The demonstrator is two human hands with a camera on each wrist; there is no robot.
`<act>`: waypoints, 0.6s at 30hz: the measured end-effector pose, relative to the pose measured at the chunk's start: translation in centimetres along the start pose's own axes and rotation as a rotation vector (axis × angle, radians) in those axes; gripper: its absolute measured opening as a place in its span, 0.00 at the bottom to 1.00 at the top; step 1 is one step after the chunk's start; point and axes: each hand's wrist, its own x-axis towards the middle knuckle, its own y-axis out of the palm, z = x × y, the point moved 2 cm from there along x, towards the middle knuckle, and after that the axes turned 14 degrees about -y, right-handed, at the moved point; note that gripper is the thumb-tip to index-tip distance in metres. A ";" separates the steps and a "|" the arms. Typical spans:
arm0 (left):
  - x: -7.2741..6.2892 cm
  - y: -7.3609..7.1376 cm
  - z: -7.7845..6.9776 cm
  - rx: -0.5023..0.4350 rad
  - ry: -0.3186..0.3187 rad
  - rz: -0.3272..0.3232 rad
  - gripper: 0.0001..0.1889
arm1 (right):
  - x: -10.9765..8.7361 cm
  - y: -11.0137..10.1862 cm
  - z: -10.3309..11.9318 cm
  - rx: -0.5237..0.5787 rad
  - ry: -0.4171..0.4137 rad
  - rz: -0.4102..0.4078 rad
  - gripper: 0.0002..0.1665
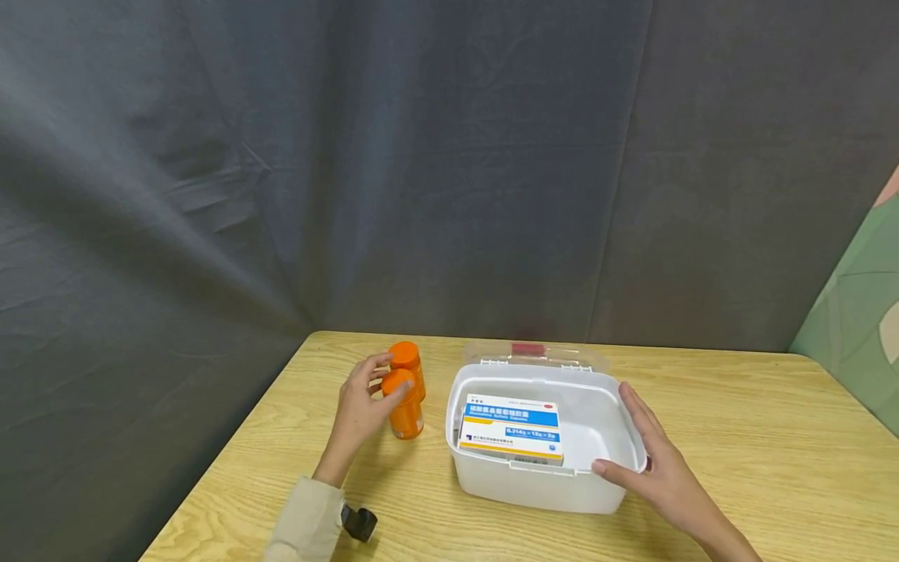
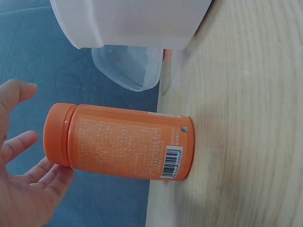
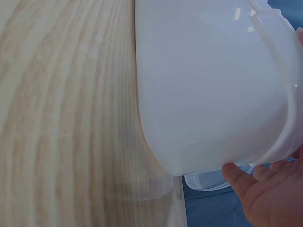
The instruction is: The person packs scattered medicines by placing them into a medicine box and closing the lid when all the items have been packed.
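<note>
Two orange bottles stand upright on the table. My left hand (image 1: pixel 361 410) is at the cap of the nearer bottle (image 1: pixel 406 417), fingers loosely spread around it. In the left wrist view, the thumb stands apart from the cap while the fingertips (image 2: pixel 59 182) are right at its lower edge. Behind it is the other bottle (image 1: pixel 414 363), partly hidden. My right hand (image 1: pixel 660 468) holds the right end of a white plastic box (image 1: pixel 523 488), thumb over the near rim and fingers along the outer side. Inside the box, at its left, lies a white and blue medicine carton (image 1: pixel 509 429).
The box's clear lid (image 1: pixel 562 355), with a red latch, hangs open behind it. All this stands on a wood-grain table (image 1: pixel 758 437). A dark curtain (image 1: pixel 463 172) rises behind the table's back edge. A small black device (image 1: pixel 360 523) sits at my left wrist.
</note>
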 end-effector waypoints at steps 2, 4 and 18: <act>-0.1 0.1 0.1 0.014 -0.014 0.013 0.25 | 0.0 0.0 0.0 -0.003 0.001 0.001 0.64; -0.1 0.2 0.2 0.024 -0.029 0.025 0.24 | 0.0 0.0 0.0 -0.004 0.003 0.001 0.64; -0.2 0.3 0.8 0.068 -0.051 0.067 0.20 | 0.0 0.0 0.0 0.001 0.005 -0.003 0.63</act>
